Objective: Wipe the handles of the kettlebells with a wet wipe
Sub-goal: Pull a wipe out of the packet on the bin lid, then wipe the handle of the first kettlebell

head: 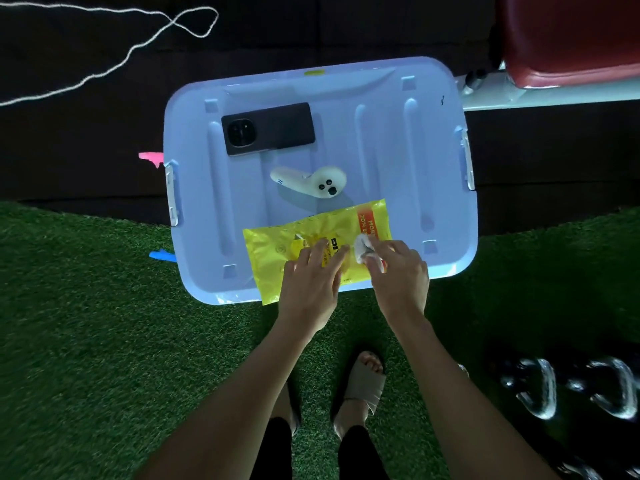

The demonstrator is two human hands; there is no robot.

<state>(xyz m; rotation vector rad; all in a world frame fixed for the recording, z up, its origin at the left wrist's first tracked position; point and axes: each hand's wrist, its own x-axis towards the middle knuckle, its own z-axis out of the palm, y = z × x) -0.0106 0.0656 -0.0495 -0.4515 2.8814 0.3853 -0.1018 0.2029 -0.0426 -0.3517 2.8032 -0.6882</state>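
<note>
A yellow wet-wipe pack lies on the near edge of a pale blue box lid. My left hand presses flat on the pack, fingers spread. My right hand pinches a white wet wipe at the pack's right end. Two black kettlebells with shiny handles stand on the floor at the lower right, well apart from both hands.
A dark phone and a white controller lie on the lid. Green artificial turf covers the floor; my sandalled feet stand below. A white cord runs at top left, a red padded bench at top right.
</note>
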